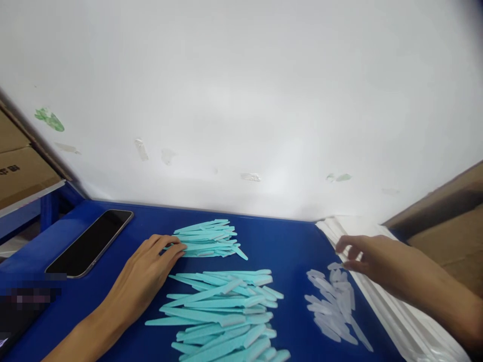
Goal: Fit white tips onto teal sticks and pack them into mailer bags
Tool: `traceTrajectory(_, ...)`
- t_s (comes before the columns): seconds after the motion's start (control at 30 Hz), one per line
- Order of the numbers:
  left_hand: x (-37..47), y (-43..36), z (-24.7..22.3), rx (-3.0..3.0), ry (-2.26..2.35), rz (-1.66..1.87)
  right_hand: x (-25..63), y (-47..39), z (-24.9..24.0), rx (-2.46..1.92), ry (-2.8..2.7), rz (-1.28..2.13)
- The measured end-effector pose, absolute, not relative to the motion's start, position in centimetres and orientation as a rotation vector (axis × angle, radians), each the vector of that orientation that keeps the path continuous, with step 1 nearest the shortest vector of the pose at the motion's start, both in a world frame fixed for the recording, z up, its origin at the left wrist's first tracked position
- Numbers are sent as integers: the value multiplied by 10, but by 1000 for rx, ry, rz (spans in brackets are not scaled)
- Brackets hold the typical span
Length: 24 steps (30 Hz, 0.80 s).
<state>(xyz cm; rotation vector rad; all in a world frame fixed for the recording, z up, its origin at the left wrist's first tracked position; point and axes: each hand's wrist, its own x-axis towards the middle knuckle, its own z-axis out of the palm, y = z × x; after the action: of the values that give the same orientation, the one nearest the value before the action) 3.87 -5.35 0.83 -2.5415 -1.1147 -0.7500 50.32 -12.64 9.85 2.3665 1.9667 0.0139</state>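
Observation:
My left hand (156,259) is at the left end of the back pile of turquoise eyebrow razors (209,235), with thumb and forefinger closed on a razor's end. Closer to me lies a larger pile of turquoise razors (226,306), many with a pale cover over the right-hand end. At the right my right hand (364,256) is above a heap of translucent blade caps (335,304). Its thumb and fingertips close on one cap (335,266) at the heap's far edge.
A phone (92,244) lies at the left of the blue table (290,246). A partly blurred dark object (22,311) is nearer on that side. White plastic sheeting (377,296) runs along the right edge. A white wall (241,110) rises behind; cardboard boxes (26,171) stand at left.

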Motion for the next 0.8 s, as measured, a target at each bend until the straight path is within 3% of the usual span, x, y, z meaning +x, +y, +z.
traceTrajectory(0.1, 39, -54, 10, -2553, -1109, -755, 508, -128, 104, 2320, 1764, -246)
traceTrajectory(0.63, 49, -63, 20, -2632, -1045, -992, 518, -101, 71, 2205, 1845, -419)
traceTrajectory(0.8, 55, -68, 21, -2689, -995, -1052, 508, -97, 81, 2174, 2154, -487)
